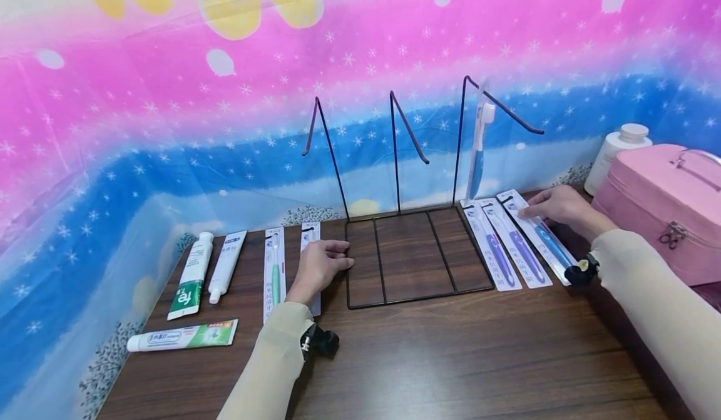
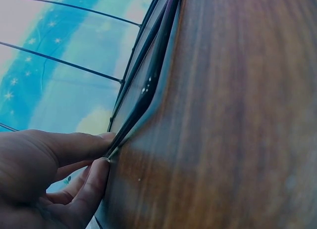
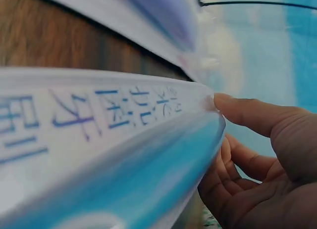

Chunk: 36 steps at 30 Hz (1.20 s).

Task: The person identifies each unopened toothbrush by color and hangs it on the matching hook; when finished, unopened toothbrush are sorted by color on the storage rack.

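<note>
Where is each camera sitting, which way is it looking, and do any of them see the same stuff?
Head: on the person's head, facing forward and down at the table and black wire rack; the left hand, right hand and both sleeves show.
Left wrist: facing the left hand's thumb and fingers, which pinch the rack's wire; only that hand shows.
Right wrist: facing the right hand, which pinches a blue packaged toothbrush; only that hand shows.
Shared: head and left wrist both see the left hand at the rack.
</note>
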Tool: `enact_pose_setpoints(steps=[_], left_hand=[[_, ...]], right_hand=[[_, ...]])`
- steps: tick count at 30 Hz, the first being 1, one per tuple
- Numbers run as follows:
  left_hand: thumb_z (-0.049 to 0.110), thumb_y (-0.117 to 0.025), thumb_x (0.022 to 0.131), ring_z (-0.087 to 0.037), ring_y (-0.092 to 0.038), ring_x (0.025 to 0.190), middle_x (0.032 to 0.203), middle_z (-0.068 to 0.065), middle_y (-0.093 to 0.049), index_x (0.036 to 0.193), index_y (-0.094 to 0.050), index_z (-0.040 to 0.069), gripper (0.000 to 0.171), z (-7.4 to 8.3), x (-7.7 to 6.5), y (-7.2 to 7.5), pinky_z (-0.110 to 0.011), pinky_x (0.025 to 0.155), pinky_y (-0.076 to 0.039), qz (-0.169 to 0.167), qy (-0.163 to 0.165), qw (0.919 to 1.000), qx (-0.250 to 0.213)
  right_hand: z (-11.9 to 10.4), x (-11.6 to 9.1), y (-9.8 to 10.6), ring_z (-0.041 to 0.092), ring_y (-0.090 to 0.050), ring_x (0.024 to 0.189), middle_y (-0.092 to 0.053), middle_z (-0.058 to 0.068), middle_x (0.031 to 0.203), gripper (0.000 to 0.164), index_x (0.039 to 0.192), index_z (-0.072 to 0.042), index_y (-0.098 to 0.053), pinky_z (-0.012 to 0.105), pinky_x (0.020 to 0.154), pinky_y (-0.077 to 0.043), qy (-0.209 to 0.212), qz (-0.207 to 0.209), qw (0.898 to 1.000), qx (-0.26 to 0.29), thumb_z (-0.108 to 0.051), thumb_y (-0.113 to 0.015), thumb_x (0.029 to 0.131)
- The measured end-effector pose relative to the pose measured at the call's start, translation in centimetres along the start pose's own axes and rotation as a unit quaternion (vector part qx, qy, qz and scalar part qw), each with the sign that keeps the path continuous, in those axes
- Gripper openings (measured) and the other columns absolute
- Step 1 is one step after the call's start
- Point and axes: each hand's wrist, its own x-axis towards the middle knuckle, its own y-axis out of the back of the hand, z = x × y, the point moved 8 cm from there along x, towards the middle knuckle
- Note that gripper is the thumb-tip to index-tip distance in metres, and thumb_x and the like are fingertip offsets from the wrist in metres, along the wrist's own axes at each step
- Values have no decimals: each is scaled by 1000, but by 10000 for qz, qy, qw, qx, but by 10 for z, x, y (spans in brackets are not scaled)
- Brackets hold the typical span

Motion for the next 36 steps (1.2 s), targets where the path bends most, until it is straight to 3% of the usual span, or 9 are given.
enact_pose_setpoints(steps=[4, 8, 12, 19, 23, 29, 32, 36], left_hand=[[11, -77, 83, -18, -65, 90, 102, -5, -69, 118, -71, 9, 35, -1, 0, -1, -35, 78, -53, -22, -12, 10000, -15], [10, -77, 83, -17, -65, 90, 101, -5, -69, 117, -71, 9, 35, -1, 1, 0, -35, 77, -53, 2, -39, 10000, -20], [11, -77, 83, -18, -63, 88, 100, -5, -69, 118, -71, 9, 36, 0, 0, 0, -34, 76, -52, 3, -21, 10000, -13], [11, -77, 83, -18, -64, 90, 101, -5, -69, 118, -71, 10, 36, 1, 0, -1, -35, 77, -52, 0, 16, 10000, -22], [12, -78, 83, -18, -65, 91, 101, -4, -69, 118, -71, 11, 36, 1, 0, 0, -35, 76, -52, 7, 70, 10000, -52], [12, -78, 83, -17, -64, 90, 101, -3, -69, 118, -71, 11, 36, -1, 0, 0, -34, 76, -52, -8, 135, 9999, -44], [12, -77, 83, -16, -64, 89, 100, -3, -69, 118, -71, 12, 36, -1, 0, -1, -34, 77, -52, -18, 163, 9998, -73], [13, -77, 84, -17, -64, 91, 103, -4, -69, 119, -71, 12, 36, -1, 0, 0, -35, 76, -52, -19, 163, 9998, -60]], right_hand=[[-12, -13, 9, 36, -55, 97, -54, 25, 121, 75, 126, 2, -58, 45, 75, -46, 221, 135, 9997, 52, -53, -75, 78], [-30, -28, 19, 29, -61, 90, -60, 23, 118, 70, 124, -1, -60, 41, 73, -50, 654, 229, 9976, 51, -52, -75, 80], [-44, -46, 28, 27, -66, 84, -64, 24, 114, 73, 126, -1, -58, 43, 74, -52, 798, 388, 9959, 149, -55, -73, 80], [-68, -80, 49, 35, -62, 100, -63, 24, 120, 77, 124, -4, -59, 41, 76, -49, 1040, 971, 9896, 193, -64, -71, 76], [-81, -99, 61, 30, -61, 102, -65, 20, 118, 72, 124, -7, -59, 37, 78, -45, 1228, 1201, 9848, 251, -61, -71, 78], [-98, -128, 75, 8, -59, 92, -70, 0, 105, 61, 122, -12, -61, 28, 78, -41, 1394, 1499, 9769, 610, -54, -74, 79], [-107, -143, 81, 9, -58, 91, -70, -6, 98, 54, 119, -13, -62, 23, 74, -41, 1537, 1651, 9694, 970, -47, -76, 80], [-118, -160, 87, 13, -62, 88, -72, -1, 95, 45, 116, -11, -64, 21, 70, -41, 1839, 1710, 9560, 1517, -35, -79, 81]])
